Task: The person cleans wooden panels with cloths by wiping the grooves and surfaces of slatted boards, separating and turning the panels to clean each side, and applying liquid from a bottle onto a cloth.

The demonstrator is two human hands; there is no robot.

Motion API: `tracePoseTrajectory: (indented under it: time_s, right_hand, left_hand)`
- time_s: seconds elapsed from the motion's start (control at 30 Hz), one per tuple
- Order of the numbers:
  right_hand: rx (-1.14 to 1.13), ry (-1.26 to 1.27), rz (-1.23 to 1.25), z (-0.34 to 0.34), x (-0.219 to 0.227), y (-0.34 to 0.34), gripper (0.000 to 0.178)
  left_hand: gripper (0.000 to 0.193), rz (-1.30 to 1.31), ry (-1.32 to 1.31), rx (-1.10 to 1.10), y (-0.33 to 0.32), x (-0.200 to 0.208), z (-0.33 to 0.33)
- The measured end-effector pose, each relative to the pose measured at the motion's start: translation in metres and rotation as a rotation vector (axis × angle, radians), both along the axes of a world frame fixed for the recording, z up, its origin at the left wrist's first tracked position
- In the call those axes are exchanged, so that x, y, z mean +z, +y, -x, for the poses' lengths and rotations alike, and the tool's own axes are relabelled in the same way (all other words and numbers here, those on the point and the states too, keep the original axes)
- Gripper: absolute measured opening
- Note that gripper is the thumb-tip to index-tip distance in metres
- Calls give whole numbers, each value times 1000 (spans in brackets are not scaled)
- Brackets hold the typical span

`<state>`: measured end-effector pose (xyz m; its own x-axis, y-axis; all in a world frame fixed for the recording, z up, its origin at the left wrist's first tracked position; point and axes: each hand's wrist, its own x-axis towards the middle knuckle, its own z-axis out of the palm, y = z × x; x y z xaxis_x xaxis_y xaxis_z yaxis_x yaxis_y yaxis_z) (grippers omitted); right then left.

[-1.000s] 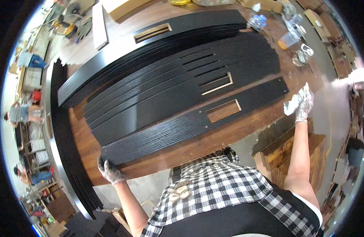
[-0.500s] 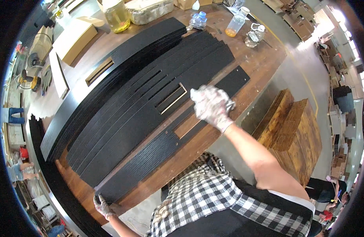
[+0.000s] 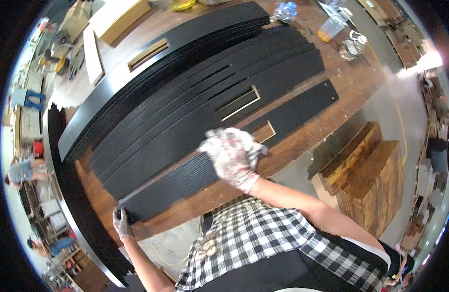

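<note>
A long black board (image 3: 171,191) with a rectangular cut-out lies along the table's near edge. My left hand (image 3: 121,225), in a soiled pale glove, grips the board's left end at its corner. Over the middle of the same board is my right hand (image 3: 233,160), in a white glove with reddish stains, closed on a crumpled white rag (image 3: 257,148). Hand and rag are smeared by motion and hide part of the cut-out. Beyond the board lie several overlapping black boards (image 3: 185,131), the nearest having a similar cut-out.
A taller stack of black boards (image 3: 88,113) stands farther back on the brown table (image 3: 353,82). Plastic bottles (image 3: 334,24) stand at the far right. Brown wood-grain panels (image 3: 375,185) are stacked right of the table. More black boards (image 3: 64,180) lie along the left side.
My right hand has swept the rag leftward along the board, from right of the cut-out to its left part. My left hand stays at the board's end. The whole view has shifted.
</note>
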<state>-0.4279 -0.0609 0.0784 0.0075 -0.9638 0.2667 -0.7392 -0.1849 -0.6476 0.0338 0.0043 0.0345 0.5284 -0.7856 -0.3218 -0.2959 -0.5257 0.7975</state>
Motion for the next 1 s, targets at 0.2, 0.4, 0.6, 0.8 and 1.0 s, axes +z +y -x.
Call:
tracePoseTrajectory:
  time_s: [0.2,0.4,0.6,0.8,1.0]
  right_hand:
    - [538,-136,127,-40,14,9,26]
    - [398,472,19,-39,-10,14,52]
    - [735,239,133,-156,-20,12,51]
    - [1063,836,302,-235,12,24,26]
    - [1165,-2,151,-131,-31,43,40]
  left_hand:
    - [33,5,-7,48,8,-5,-10]
    - [26,-26,63,-70,3,21,25]
    - [51,-110,240,45,-3,31,64]
    - [47,83,545,51,9,-8,57]
    - [38,31,262,-147,-3,6,75]
